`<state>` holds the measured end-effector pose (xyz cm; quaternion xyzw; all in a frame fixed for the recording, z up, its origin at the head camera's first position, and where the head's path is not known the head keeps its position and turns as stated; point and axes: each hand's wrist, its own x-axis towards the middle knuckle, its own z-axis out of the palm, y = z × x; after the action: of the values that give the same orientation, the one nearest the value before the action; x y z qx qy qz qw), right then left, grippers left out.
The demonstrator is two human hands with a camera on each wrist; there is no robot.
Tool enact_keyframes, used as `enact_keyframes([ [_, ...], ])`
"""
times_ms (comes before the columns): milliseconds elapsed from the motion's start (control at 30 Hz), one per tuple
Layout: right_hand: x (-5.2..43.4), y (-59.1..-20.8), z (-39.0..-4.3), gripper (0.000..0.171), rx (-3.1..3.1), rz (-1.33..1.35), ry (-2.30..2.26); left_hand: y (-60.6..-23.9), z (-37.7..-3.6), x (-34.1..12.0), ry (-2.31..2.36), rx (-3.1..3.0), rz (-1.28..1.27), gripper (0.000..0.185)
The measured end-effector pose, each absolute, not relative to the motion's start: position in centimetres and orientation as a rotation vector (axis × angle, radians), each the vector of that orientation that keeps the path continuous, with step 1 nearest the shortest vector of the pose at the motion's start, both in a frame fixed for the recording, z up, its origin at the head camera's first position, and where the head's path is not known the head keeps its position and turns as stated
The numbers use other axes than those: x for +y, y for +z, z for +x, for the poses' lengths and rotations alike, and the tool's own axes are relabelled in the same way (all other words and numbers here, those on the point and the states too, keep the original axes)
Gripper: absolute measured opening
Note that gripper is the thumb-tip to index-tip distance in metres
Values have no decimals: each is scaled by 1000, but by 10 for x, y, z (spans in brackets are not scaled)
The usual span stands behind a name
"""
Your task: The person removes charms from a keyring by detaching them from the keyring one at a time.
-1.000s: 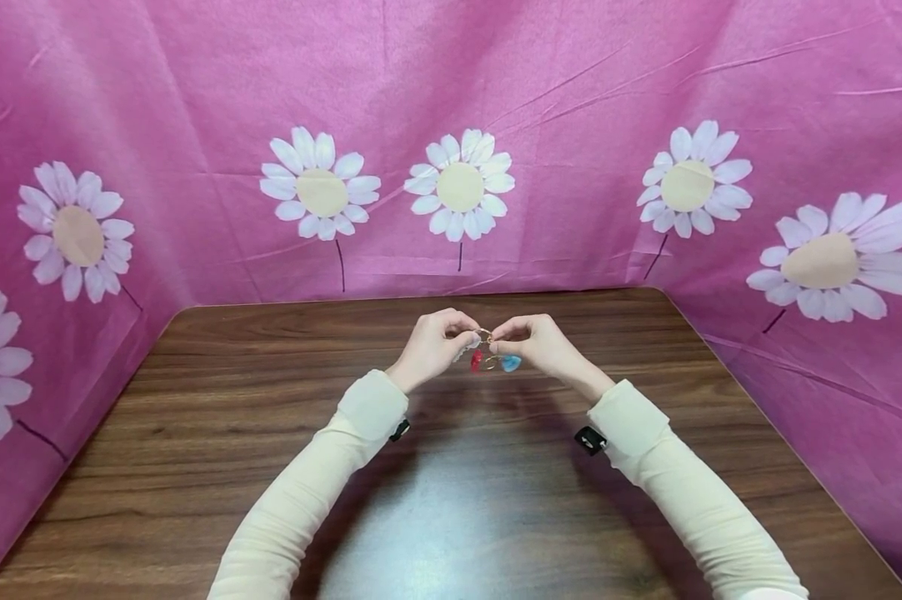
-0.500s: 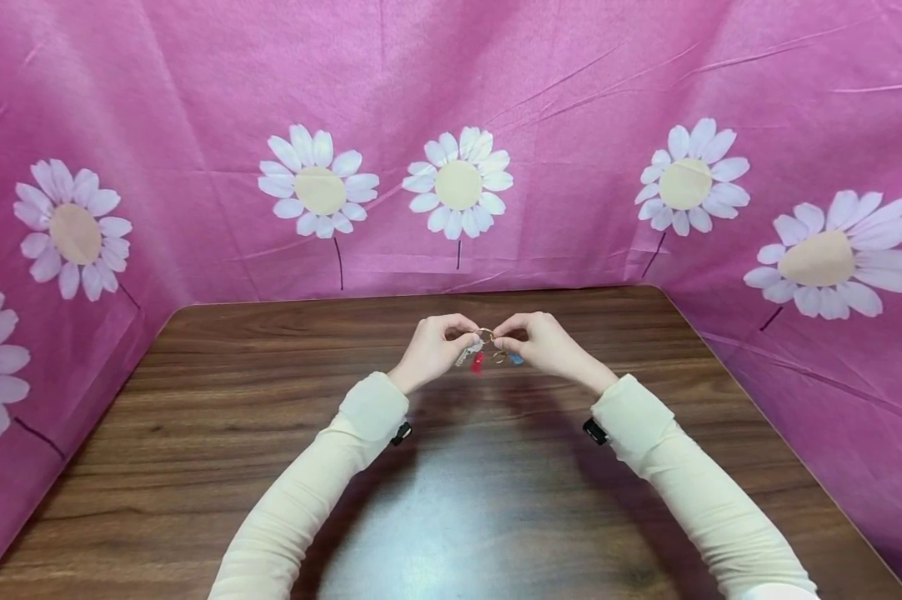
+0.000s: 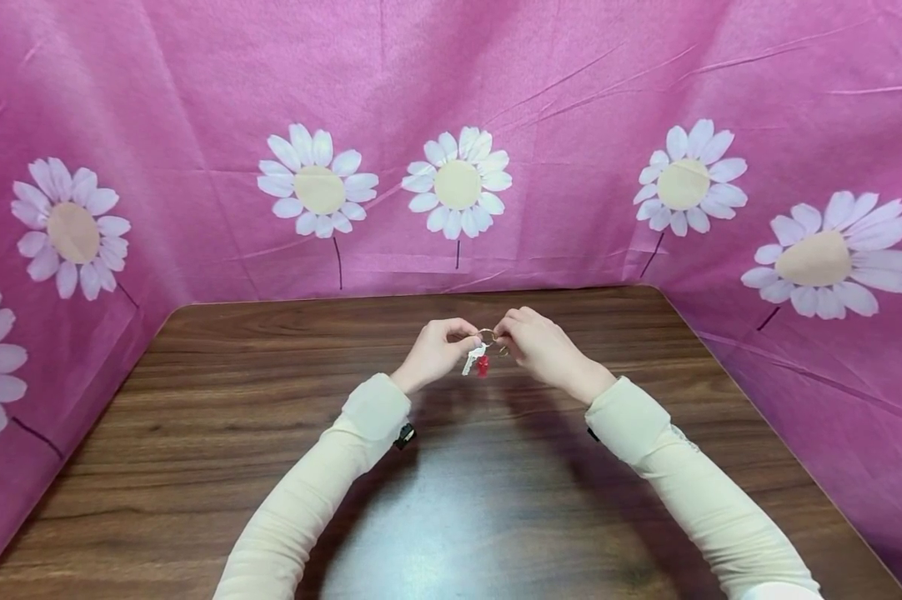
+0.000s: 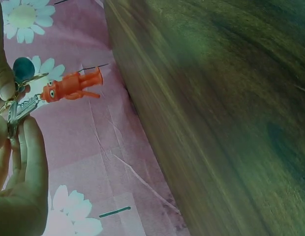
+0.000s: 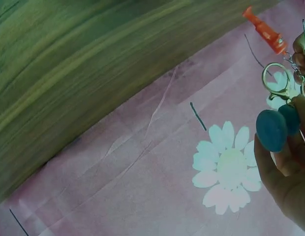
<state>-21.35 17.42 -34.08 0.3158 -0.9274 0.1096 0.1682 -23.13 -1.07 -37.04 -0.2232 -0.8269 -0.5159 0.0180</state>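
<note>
Both hands meet above the middle of the wooden table [image 3: 196, 467]. My left hand [image 3: 462, 340] pinches a small metal key ring [image 3: 487, 337] from the left, by its silver key [image 3: 471, 361]. From the right, my right hand [image 3: 507, 335] pinches the same ring. A red toy figure [image 3: 483, 366] hangs below the ring. In the left wrist view the figure [image 4: 71, 86] juts out beside the key [image 4: 22, 109]. The right wrist view shows the ring [image 5: 274, 78], the figure [image 5: 263, 28] and a blue round charm [image 5: 272, 130] against my right palm.
Pink cloth printed with white daisies [image 3: 458, 183] walls in the table at the back and on both sides. Cream sleeves [image 3: 308, 500] cover both forearms. The bare tabletop stretches in front of the hands to the near edge.
My right hand has turned and closed in on the ring. The blue charm, which hung below it before, is now hidden from the head view. The red figure still dangles.
</note>
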Motion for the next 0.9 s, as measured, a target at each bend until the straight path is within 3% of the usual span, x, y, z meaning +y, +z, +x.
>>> enact_keyframes([
  [567, 179, -354, -217, 12, -2238, 1011, 275, -373, -234, -13, -1871, -2520, -649, 15],
  [900, 186, -358, -221, 13, -2018, 1100, 144, -348, -216, -13, -1836, -2559, -723, 15],
])
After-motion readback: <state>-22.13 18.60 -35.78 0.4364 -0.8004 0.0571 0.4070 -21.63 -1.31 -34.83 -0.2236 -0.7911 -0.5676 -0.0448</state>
